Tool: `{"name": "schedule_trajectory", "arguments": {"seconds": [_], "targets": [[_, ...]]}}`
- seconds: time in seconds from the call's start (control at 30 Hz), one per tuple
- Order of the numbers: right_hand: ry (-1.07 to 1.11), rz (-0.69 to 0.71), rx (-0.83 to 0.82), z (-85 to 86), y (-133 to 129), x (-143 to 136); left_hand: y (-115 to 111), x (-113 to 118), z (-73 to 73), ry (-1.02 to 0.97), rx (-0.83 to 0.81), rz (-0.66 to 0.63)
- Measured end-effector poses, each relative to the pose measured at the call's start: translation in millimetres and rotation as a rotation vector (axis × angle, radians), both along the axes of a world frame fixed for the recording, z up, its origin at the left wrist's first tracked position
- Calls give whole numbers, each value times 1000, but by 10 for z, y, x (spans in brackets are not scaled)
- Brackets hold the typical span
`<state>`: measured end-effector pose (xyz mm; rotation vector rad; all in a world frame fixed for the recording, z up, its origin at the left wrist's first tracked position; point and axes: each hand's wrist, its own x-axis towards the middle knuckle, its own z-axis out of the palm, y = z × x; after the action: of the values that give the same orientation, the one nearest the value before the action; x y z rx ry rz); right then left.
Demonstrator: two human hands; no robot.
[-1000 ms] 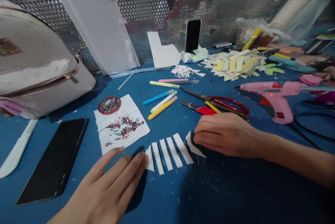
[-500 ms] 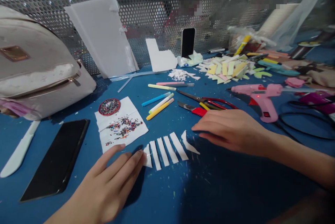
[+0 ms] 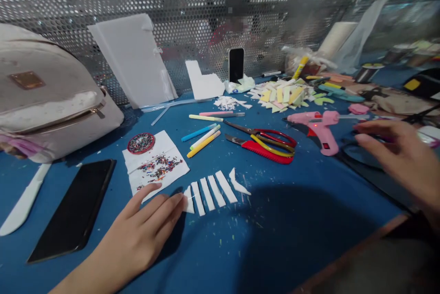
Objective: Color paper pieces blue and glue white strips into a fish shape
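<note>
Several white strips [image 3: 208, 193] lie side by side on the blue table. My left hand [image 3: 144, 225] rests flat beside them, fingers apart, its fingertips touching the leftmost strip. Off to the right, my right hand [image 3: 398, 156] hangs over a black cable, its fingers apart and holding nothing. A pink glue gun [image 3: 323, 131] with a lit red light lies to the left of that hand. Between the hands are red-handled scissors [image 3: 275, 140] and a red cutter [image 3: 264, 151]. Beyond my left hand, colourful bits [image 3: 160, 168] are scattered on white paper beside a small round dish [image 3: 140, 143].
A black phone [image 3: 72, 209], a white plastic knife [image 3: 25, 202] and a pale backpack [image 3: 51, 97] stand at the left. Markers [image 3: 203, 143] lie mid-table. Farther back are a pile of cut pieces [image 3: 280, 94], an upright phone [image 3: 236, 65] and white boards [image 3: 135, 60].
My right hand has moved right, from near the scissors and cutter to past the glue gun. The view has shifted slightly. My left hand stays by the strips.
</note>
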<state>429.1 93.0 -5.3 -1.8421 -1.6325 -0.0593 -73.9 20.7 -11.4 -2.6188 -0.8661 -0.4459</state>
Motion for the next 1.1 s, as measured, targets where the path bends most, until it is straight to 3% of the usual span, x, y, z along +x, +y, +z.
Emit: {"name": "schedule_trajectory", "arguments": {"seconds": [0.07,0.23,0.4,0.53,0.63,0.73,0.83,1.1], "targets": [[59,77,-186,30,154,-15,4,-1,10,4,-4,-3],[25,166,-386,66,401,-213,3,9,42,18,8,-16],[53,180,-422,159,428,-360,3,26,59,23,28,-30],[113,155,-409,467,231,-635,11,31,63,4,26,-37],[265,420,-538,714,10,-989,18,28,60,-8,13,-39],[278,688,-786,834,-140,-1360,17,18,49,-9,-3,-45],[249,689,-987,825,-161,-1655,11,5,32,-9,-16,-47],[283,874,-1076,696,73,-2047,23,30,22,-94,-32,-22]]}}
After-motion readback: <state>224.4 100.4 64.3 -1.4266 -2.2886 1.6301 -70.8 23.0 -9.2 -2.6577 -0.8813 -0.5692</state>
